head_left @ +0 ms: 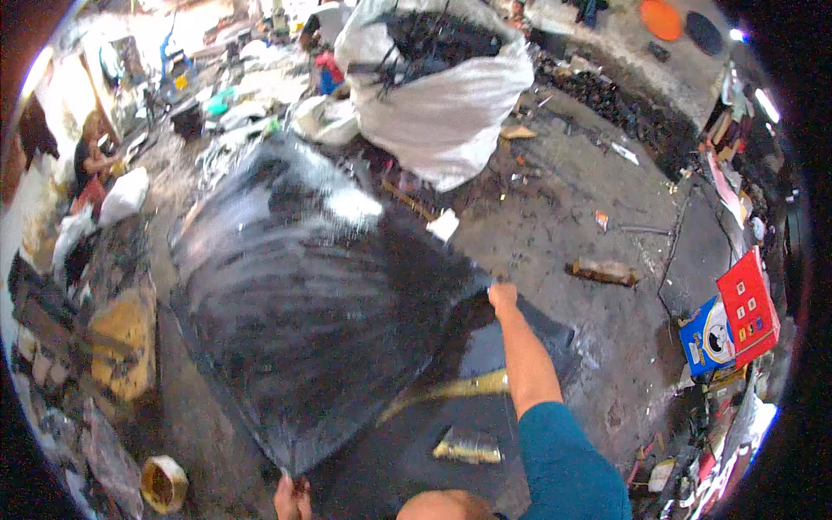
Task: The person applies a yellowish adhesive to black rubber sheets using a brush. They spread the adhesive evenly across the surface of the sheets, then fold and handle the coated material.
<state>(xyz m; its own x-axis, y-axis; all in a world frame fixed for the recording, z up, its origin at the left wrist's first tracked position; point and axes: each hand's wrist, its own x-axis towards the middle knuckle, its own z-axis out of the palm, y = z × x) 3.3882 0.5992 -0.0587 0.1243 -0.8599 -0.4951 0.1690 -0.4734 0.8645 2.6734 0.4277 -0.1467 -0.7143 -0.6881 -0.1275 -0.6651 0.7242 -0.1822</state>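
A large black plastic sheet (303,295) billows out in front of me, shiny where light falls on its upper part. My left hand (293,499), low in the picture, is closed on its near corner. With the arm stretched forward, my right hand (503,296) grips the right corner in a fist. The sheet bulges up between the two hands and hides the ground beneath; whether it is a single layer or a bag, I cannot tell. Under my right forearm lies a flat dark surface with a yellowish strip (451,386) and a small yellowish block (469,446) on it.
Beyond the sheet stands a big white woven sack (442,104) with dark scrap inside. A brown block (602,273) and red and blue packages (747,308) lie to the right. At left are a tape roll (164,484), a worn yellow piece (124,342) and a seated person (91,160).
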